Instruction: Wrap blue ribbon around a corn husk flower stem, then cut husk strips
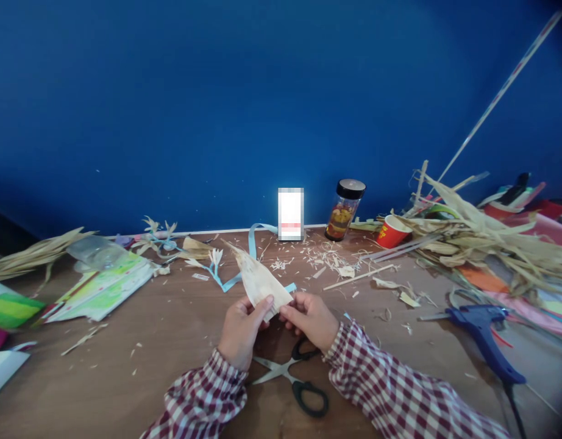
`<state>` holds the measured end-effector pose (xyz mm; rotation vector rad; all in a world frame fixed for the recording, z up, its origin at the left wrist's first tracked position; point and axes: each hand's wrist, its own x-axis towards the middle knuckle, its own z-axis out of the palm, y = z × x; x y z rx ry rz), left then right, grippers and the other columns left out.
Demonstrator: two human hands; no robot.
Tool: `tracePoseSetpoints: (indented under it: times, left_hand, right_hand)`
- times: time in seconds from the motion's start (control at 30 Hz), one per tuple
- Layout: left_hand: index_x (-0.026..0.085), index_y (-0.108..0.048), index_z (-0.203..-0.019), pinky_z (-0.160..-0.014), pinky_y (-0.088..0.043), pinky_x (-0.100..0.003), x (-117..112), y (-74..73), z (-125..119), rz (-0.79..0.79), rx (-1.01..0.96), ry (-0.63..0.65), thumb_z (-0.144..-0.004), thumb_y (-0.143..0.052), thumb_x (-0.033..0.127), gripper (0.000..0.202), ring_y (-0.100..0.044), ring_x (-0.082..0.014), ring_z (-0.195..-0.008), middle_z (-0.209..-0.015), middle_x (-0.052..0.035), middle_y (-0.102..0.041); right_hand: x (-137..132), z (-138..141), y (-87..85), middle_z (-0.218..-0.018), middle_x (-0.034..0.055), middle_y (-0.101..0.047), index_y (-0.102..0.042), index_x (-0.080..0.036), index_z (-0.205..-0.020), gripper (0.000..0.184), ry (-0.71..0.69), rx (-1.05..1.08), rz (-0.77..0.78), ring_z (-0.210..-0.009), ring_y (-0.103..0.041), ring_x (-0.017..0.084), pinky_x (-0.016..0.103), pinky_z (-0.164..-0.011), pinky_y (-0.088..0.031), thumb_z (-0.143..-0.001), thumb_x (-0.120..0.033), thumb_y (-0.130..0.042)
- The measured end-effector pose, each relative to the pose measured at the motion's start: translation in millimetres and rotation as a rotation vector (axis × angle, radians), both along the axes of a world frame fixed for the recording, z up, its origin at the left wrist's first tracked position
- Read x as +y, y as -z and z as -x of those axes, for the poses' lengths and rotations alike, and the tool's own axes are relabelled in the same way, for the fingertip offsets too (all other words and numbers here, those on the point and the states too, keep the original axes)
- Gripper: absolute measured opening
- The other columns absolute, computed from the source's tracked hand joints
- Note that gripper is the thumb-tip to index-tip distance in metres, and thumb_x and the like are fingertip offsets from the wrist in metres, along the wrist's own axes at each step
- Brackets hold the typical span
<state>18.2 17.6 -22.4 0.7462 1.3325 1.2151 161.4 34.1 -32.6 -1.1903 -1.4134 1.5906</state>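
Note:
A pale, dried corn husk (260, 280) spans both hands, its narrow tip pointing up and to the left. My left hand (244, 326) pinches its lower part, thumb on top. At the husk's right corner, the thumb and fingers of my right hand (311, 317) are closed on its edge. Black-handled scissors (288, 372) lie spread on the table just below my hands. Behind the husk is a light-blue strip (252, 241), and left of it a blue-stemmed piece with pale husk petals (214, 268).
Husk scraps litter the brown table (171, 378). A lidded glass jar (342, 210) and a red paper cup (393, 231) stand at the back right. A blue glue gun (482, 335) lies right, below a husk pile (473, 238). A painted sheet (102, 286) lies left.

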Motion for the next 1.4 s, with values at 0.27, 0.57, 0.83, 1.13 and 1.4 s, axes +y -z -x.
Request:
tracePoseSetpoints:
  times: [0.27,0.57,0.83,1.13,1.4]
  left_hand:
    - [0.012,-0.066,-0.073,-0.045,-0.037,-0.019,-1.0,-2.0,-1.4,-0.008,-0.008,0.002,-0.058,-0.072,0.036,0.029,-0.046,-0.0074,-0.045,-0.056,0.0007,-0.062]
    - [0.011,-0.065,-0.072,-0.043,-0.036,-0.019,-2.1,-5.2,-4.4,-0.003,-0.062,-0.034,-0.056,-0.074,0.033,0.029,-0.045,-0.0069,-0.044,-0.055,0.0003,-0.061]
    - [0.012,-0.068,-0.071,-0.043,-0.039,-0.019,-2.5,-9.9,-6.4,0.072,-0.199,-0.052,-0.052,-0.077,0.033,0.029,-0.051,-0.0080,-0.047,-0.059,-0.0014,-0.065]
    - [0.012,-0.067,-0.071,-0.042,-0.037,-0.018,-0.2,-11.8,-1.9,0.071,-0.211,-0.080,-0.053,-0.077,0.031,0.028,-0.050,-0.0073,-0.046,-0.059,-0.0014,-0.065]
    - [0.015,-0.066,-0.070,-0.041,-0.035,-0.017,8.8,-12.9,17.2,0.034,-0.141,-0.125,-0.053,-0.076,0.030,0.025,-0.047,-0.0058,-0.044,-0.056,0.0025,-0.062]
  right_hand:
    - [-2.6,0.9,-4.1,-0.062,0.0002,-0.060,-0.054,-0.015,-0.070,0.024,0.016,-0.035,-0.010,-0.049,-0.051,0.008,0.018,-0.041,-0.039,-0.073,-0.039,-0.056]
    - [-2.6,0.6,-7.1,-0.061,-0.0005,-0.059,-0.057,-0.016,-0.074,0.020,0.008,-0.051,0.004,-0.048,-0.051,0.009,0.018,-0.042,-0.039,-0.073,-0.035,-0.056]
    - [-2.8,1.1,-6.1,-0.061,-0.0007,-0.059,-0.058,-0.015,-0.077,0.021,0.015,-0.050,0.017,-0.048,-0.050,0.009,0.018,-0.043,-0.038,-0.074,-0.036,-0.056]
    - [-2.6,-4.5,-14.4,-0.071,0.0019,-0.060,-0.057,-0.015,-0.087,0.020,-0.086,-0.174,-0.097,-0.058,-0.054,0.012,0.022,-0.050,-0.042,-0.078,-0.033,-0.052]
    - [-27.0,-37.2,-48.2,-0.086,0.0020,-0.060,-0.060,-0.022,-0.088,0.023,-0.445,-0.876,-0.687,-0.082,-0.054,0.019,0.029,-0.070,-0.040,-0.070,-0.035,-0.065]
